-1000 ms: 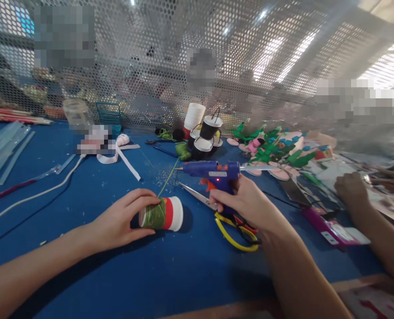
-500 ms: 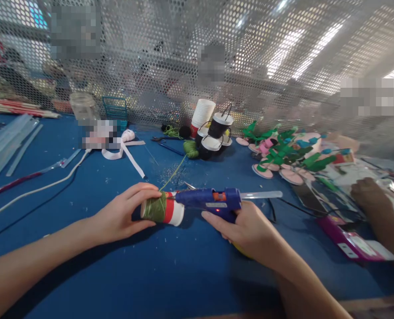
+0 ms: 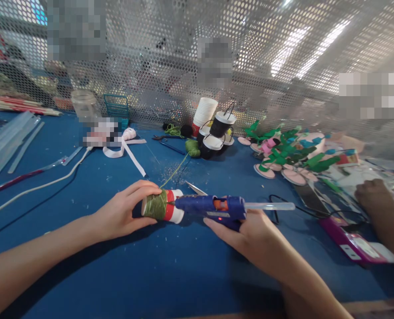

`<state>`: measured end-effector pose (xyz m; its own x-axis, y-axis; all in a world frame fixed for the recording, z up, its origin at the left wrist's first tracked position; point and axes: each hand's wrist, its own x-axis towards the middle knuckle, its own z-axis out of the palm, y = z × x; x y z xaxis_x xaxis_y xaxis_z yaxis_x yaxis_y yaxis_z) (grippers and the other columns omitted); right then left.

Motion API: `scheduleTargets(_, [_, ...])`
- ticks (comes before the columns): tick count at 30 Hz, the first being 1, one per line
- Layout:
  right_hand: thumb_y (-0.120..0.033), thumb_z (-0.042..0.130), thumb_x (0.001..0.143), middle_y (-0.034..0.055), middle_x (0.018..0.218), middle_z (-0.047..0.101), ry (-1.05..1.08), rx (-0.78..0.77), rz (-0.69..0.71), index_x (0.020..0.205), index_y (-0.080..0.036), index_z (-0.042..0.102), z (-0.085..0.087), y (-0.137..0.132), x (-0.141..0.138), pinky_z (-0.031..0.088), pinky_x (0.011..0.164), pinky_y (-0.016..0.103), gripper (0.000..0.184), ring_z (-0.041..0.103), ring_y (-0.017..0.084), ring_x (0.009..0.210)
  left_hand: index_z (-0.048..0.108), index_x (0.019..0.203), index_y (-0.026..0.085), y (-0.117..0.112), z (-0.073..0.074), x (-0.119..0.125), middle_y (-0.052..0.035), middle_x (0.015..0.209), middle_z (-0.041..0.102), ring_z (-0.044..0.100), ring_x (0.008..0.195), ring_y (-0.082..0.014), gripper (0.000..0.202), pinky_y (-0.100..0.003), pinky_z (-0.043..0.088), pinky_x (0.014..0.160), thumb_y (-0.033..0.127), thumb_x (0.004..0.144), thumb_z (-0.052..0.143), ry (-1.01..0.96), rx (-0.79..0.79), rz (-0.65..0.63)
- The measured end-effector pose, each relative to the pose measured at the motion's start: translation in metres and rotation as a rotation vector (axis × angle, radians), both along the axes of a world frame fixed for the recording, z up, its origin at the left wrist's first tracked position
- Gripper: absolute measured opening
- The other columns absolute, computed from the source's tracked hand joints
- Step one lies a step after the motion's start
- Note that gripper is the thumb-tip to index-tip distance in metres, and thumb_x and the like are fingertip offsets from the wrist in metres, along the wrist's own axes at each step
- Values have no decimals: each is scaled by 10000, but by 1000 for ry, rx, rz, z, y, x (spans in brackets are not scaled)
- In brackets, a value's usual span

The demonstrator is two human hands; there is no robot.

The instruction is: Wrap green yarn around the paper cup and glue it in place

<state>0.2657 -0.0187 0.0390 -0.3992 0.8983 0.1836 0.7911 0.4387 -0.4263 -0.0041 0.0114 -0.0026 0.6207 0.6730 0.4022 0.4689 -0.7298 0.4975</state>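
Note:
My left hand (image 3: pixel 132 206) grips a red and white paper cup (image 3: pixel 174 212) lying on its side, its base half wrapped in green yarn (image 3: pixel 156 206). A strand runs from the wrapping back to a green yarn ball (image 3: pixel 193 148). My right hand (image 3: pixel 246 232) is closed around a blue hot glue gun (image 3: pixel 210 207) with a red light lit. Its nozzle points left at the cup, by the edge of the yarn; whether it touches is hard to tell. A clear glue stick (image 3: pixel 270 206) sticks out of its back. Behind the gun lies a pair of scissors (image 3: pixel 196 188), partly hidden.
Stacked white cups (image 3: pixel 205 111) and black yarn-wrapped cups (image 3: pixel 213 144) stand at the back. Green leafy crafts (image 3: pixel 278 155) sit to the right, near a purple power strip (image 3: pixel 346 239) and another person's hand (image 3: pixel 376 197). White ribbon (image 3: pixel 133 157) and clear glue sticks (image 3: pixel 7 141) lie left.
The glue gun has tilted slightly, its rear end and my right hand moving a little lower and to the right. More of the scissors shows. My left hand still holds the cup in nearly the same place.

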Motion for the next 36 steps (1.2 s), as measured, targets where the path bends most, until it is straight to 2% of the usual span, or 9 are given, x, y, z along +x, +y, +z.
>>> scheduleTargets(5, [-394, 499, 763, 75, 690, 652, 8, 47, -8, 803, -199, 659, -1, -5, -3, 483, 612, 341, 255, 606, 229, 652, 402, 1160, 190, 1, 0, 0, -96, 1135, 482, 469, 1078, -198, 433, -358, 427, 912, 274, 776, 583, -3, -24, 17])
scheduleTargets(9, [-336, 491, 785, 49, 730, 661, 43, 106, 11, 785, -205, 638, -1, -9, -9, 500, 647, 308, 198, 624, 210, 709, 406, 1152, 188, 1, 1, 0, -95, 1126, 487, 478, 1069, -201, 439, -363, 432, 906, 289, 768, 593, 19, -37, 31])
scheduleTargets(13, [-318, 468, 796, 74, 781, 668, 2, 152, 35, 818, -202, 632, 1, -9, -8, 506, 636, 324, 202, 623, 216, 711, 404, 1150, 190, 1, 1, 0, -99, 1119, 492, 485, 1064, -204, 438, -371, 438, 897, 295, 769, 591, 21, -27, 31])
scheduleTargets(18, [-355, 486, 784, 50, 709, 658, -4, 114, 25, 781, -188, 625, 1, -8, -7, 509, 596, 317, 217, 620, 199, 639, 403, 1150, 186, 1, 1, 0, -101, 1119, 490, 485, 1062, -203, 441, -374, 440, 896, 294, 768, 594, 22, -22, 29])
scheduleTargets(22, [-303, 437, 788, 70, 669, 656, 67, 183, 12, 735, -192, 639, 8, -6, -13, 506, 548, 311, 237, 628, 207, 602, 389, 1162, 188, 1, -1, 0, -106, 1140, 481, 465, 1084, -207, 447, -385, 432, 905, 282, 774, 588, 2, -8, -4])
scheduleTargets(25, [-301, 444, 778, 61, 591, 648, 64, 164, -12, 692, -198, 637, 13, -4, -16, 479, 459, 283, 235, 612, 190, 498, 396, 1167, 178, -1, -2, 1, -111, 1143, 478, 456, 1091, -205, 426, -370, 434, 905, 255, 786, 568, -21, 19, -27])
scheduleTargets(28, [-309, 483, 759, 55, 560, 646, 41, 118, -53, 712, -193, 644, 9, -3, -14, 455, 425, 271, 204, 600, 185, 458, 408, 1161, 175, -2, -4, 1, -110, 1148, 472, 457, 1086, -198, 396, -356, 435, 904, 242, 797, 548, -33, 46, -35])
scheduleTargets(34, [-329, 545, 740, 45, 698, 683, 90, 34, -98, 822, -181, 638, -5, 2, -11, 507, 588, 291, 193, 642, 207, 635, 426, 1151, 170, -4, -5, 2, -115, 1157, 470, 461, 1078, -197, 365, -352, 437, 902, 210, 803, 531, -21, 88, -47])
scheduleTargets(36, [-338, 553, 737, 38, 680, 679, 86, 19, -112, 804, -183, 636, -6, 3, -12, 508, 581, 283, 189, 638, 199, 617, 425, 1153, 170, -3, -6, 2, -116, 1162, 468, 460, 1078, -197, 367, -350, 438, 901, 198, 803, 531, -15, 94, -47])
